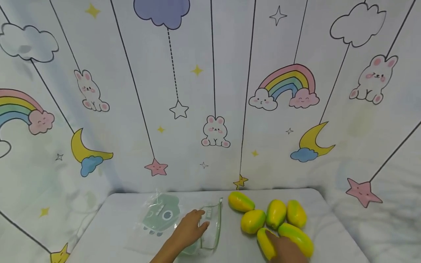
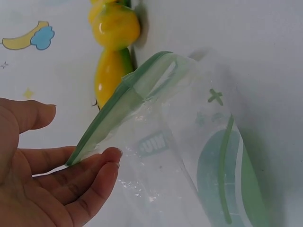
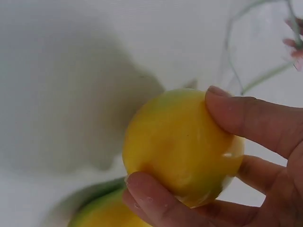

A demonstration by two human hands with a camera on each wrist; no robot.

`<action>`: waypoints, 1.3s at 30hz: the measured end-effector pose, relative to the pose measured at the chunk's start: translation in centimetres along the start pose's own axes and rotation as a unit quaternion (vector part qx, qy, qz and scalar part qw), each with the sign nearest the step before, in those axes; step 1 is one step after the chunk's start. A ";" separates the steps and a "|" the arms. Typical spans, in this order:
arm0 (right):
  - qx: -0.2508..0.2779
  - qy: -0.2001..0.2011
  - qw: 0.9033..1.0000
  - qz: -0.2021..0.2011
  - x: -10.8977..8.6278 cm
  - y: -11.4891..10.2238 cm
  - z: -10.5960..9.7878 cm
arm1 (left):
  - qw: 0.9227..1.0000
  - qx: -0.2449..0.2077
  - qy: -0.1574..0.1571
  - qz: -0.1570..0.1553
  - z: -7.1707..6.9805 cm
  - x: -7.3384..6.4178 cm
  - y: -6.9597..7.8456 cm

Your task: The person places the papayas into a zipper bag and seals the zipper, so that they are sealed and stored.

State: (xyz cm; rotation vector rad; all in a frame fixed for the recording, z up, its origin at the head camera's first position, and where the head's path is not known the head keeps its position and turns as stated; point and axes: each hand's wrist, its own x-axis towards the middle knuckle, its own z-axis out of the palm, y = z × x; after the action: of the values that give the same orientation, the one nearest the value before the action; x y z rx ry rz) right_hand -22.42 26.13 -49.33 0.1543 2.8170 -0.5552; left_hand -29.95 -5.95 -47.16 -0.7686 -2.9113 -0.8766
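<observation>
My left hand [image 1: 190, 228] is at the mouth of a clear plastic bag [image 2: 156, 165] with green edging and a green cartoon print. In the left wrist view its fingers touch the bag's raised edge, and the thumb stands apart. A smooth yellow-and-green mango [image 3: 182, 146] is gripped in my right hand [image 3: 265, 142], thumb on one side and fingers on the other. The head view shows this right hand low beside the other fruit, partly cut off by the frame's bottom. Several more mangoes, among them one mango [image 1: 296, 239] beside that hand, lie on the white table.
At the back right are the other loose mangoes, one mango [image 1: 241, 202] farthest left. The white table [image 1: 112, 219] ends against a wall cloth [image 1: 184, 146] printed with rabbits, stars and rainbows. The bag covers the table's middle left.
</observation>
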 end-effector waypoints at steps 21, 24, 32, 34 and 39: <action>0.160 0.173 0.972 -0.001 -0.3 0.6 -5.2 | 0.999 -0.053 -0.006 -0.009 -0.1 1.1 -0.4; 0.190 0.170 0.967 -0.004 -0.1 0.1 -5.1 | 0.999 -0.051 -0.005 -0.008 0.0 1.0 -0.4; 0.203 0.145 0.968 -0.018 0.1 -0.7 -5.2 | 0.999 -0.047 -0.005 -0.008 0.2 0.8 -0.3; 0.216 0.144 0.966 -0.016 0.2 -0.9 -5.3 | 0.999 -0.048 -0.005 -0.007 0.2 0.8 -0.3; 0.281 0.143 0.949 0.002 0.7 -1.5 -5.2 | 0.998 -0.054 -0.007 -0.010 0.3 0.9 -0.3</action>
State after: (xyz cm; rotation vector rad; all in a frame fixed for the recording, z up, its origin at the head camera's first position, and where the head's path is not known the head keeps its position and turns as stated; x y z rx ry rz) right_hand -24.55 26.81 -44.38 0.3757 2.8353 -1.4266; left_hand -30.84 -5.62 -47.43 -0.7549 -2.9099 -1.0436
